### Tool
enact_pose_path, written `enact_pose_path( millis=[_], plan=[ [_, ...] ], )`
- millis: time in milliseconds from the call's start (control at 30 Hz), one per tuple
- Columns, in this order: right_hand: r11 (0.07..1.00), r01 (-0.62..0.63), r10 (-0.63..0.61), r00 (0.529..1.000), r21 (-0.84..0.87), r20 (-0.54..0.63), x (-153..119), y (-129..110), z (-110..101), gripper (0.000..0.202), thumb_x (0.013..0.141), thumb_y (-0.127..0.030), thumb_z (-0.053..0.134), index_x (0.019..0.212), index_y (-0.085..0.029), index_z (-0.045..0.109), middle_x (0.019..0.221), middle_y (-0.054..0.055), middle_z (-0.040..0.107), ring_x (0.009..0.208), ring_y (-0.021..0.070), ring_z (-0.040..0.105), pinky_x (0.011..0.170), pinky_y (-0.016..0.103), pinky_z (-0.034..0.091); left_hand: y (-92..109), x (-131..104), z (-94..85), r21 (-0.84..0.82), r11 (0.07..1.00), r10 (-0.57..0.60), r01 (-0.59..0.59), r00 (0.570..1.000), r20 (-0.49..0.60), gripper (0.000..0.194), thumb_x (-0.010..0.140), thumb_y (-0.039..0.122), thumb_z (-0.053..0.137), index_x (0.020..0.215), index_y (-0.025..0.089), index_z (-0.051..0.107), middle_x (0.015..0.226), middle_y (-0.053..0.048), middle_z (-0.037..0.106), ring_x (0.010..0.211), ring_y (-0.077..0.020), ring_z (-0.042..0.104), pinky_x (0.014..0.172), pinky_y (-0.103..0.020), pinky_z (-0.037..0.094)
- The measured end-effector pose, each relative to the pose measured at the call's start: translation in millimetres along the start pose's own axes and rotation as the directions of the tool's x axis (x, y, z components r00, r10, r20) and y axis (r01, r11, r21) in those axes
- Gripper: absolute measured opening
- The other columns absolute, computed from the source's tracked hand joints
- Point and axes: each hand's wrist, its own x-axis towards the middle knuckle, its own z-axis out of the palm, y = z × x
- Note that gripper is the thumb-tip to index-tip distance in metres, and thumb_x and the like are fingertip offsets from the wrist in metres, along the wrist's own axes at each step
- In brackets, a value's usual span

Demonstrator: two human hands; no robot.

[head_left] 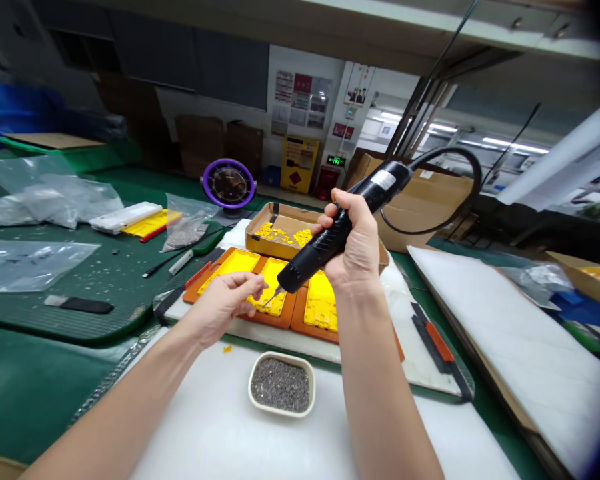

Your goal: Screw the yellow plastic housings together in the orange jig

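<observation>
Two bare hands: mine, both over the orange-brown flat holder [300,325] on the tabletop [205,420].
Right grip [356,248]: closed firmly around a black cylindrical corded screwdriver [305,265], which I hold tilted, its thin metal bit [271,299] pointing down and left.
Left grip [230,297]: thumb and fingers drawn close together just beside the bit; I cannot tell whether I pinch anything small between them.
Bit's place: over the middle rectangular yellow plastic panel [275,270]; I cannot tell if it touches.
Other panels: a yellow plastic one [240,261] to the left and another [321,303] to the right, both in the holder.
Dish: an off-white rounded rectangular one [312,387], nearer me, filled with small grey metal pieces [281,385].
Shallow brown cardboard box [270,246]: behind the holder, with small yellow plastic parts [303,237] inside.
</observation>
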Motion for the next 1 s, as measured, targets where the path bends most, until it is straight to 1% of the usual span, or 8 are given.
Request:
enact_pose_path(
  millis=[100,200,267,300,467,567,733,1000],
  plan=[
    [1.000,-0.003,0.003,1.000,-0.009,0.007,-3,6,1,0.024,0.063,-0.029,0.070,0.078,-0.016,0.056,0.059,-0.007,0.048,0.046,0.0040,0.044,0.045,0.017,0.041,8,7,-22.4,0.011,0.992,0.128,-0.129,0.971,-0.201,0.032,0.059,0.037,0.081,0.072,0.014,0.063,0.072,-0.001,0.051,0.065,-0.0092,0.047,0.046,-0.013,0.042],
    [0.999,0.018,-0.017,0.999,-0.027,0.033,-5,15,5,0.025,0.064,-0.029,0.069,0.083,-0.016,0.059,0.059,-0.007,0.047,0.047,0.0041,0.044,0.047,0.017,0.041,13,13,-51.6,0.080,0.974,0.227,-0.213,0.884,-0.409,0.036,0.054,0.039,0.083,0.070,0.014,0.063,0.071,0.000,0.050,0.066,-0.0092,0.046,0.045,-0.012,0.040],
    [0.997,0.034,-0.031,0.998,-0.064,0.055,-5,26,10,0.027,0.064,-0.029,0.070,0.086,-0.016,0.060,0.060,-0.007,0.048,0.048,0.0043,0.045,0.049,0.018,0.042,12,13,-66.9,0.115,0.968,0.249,-0.221,0.834,-0.493,0.038,0.052,0.041,0.083,0.067,0.014,0.062,0.070,0.001,0.050,0.063,-0.0085,0.045,0.043,-0.012,0.038],
    [0.995,0.045,-0.039,0.997,-0.084,0.067,-4,32,14,0.027,0.065,-0.030,0.070,0.086,-0.016,0.060,0.061,-0.006,0.049,0.049,0.0045,0.045,0.050,0.018,0.042,10,13,-72.1,0.117,0.969,0.247,-0.219,0.823,-0.512,0.038,0.051,0.042,0.083,0.066,0.013,0.063,0.071,0.000,0.051,0.062,-0.0081,0.045,0.042,-0.012,0.038],
    [0.986,0.102,-0.083,0.986,-0.131,0.144,7,70,41,0.026,0.065,-0.030,0.071,0.085,-0.017,0.059,0.060,-0.006,0.050,0.051,0.0062,0.048,0.051,0.020,0.043,-1,14,-80.3,0.065,0.977,0.206,-0.201,0.831,-0.517,0.040,0.050,0.044,0.083,0.070,0.013,0.068,0.079,-0.003,0.061,0.061,-0.0075,0.048,0.044,-0.012,0.039],
    [0.981,0.116,-0.092,0.985,-0.157,0.149,13,90,50,0.027,0.065,-0.029,0.072,0.085,-0.017,0.058,0.061,-0.005,0.052,0.051,0.0063,0.049,0.051,0.020,0.042,-2,15,-81.5,0.053,0.977,0.204,-0.209,0.817,-0.539,0.040,0.053,0.046,0.081,0.074,0.014,0.070,0.083,-0.005,0.064,0.064,-0.0086,0.051,0.045,-0.012,0.040],
    [0.975,0.120,-0.104,0.990,-0.187,0.096,16,111,48,0.028,0.065,-0.031,0.072,0.084,-0.016,0.058,0.058,-0.005,0.052,0.050,0.0066,0.049,0.052,0.020,0.042,-1,14,-85.0,0.069,0.978,0.204,-0.198,0.820,-0.535,0.039,0.056,0.046,0.080,0.076,0.014,0.072,0.079,-0.006,0.065,0.061,-0.0087,0.051,0.045,-0.013,0.040],
    [0.976,0.126,-0.115,0.991,-0.175,0.076,18,120,44,0.026,0.066,-0.030,0.072,0.083,-0.016,0.058,0.058,-0.005,0.051,0.050,0.0067,0.048,0.052,0.020,0.042,1,13,-82.4,0.068,0.975,0.212,-0.210,0.809,-0.549,0.040,0.055,0.047,0.080,0.076,0.014,0.072,0.083,-0.006,0.065,0.063,-0.0088,0.051,0.046,-0.013,0.039]
  ],
)
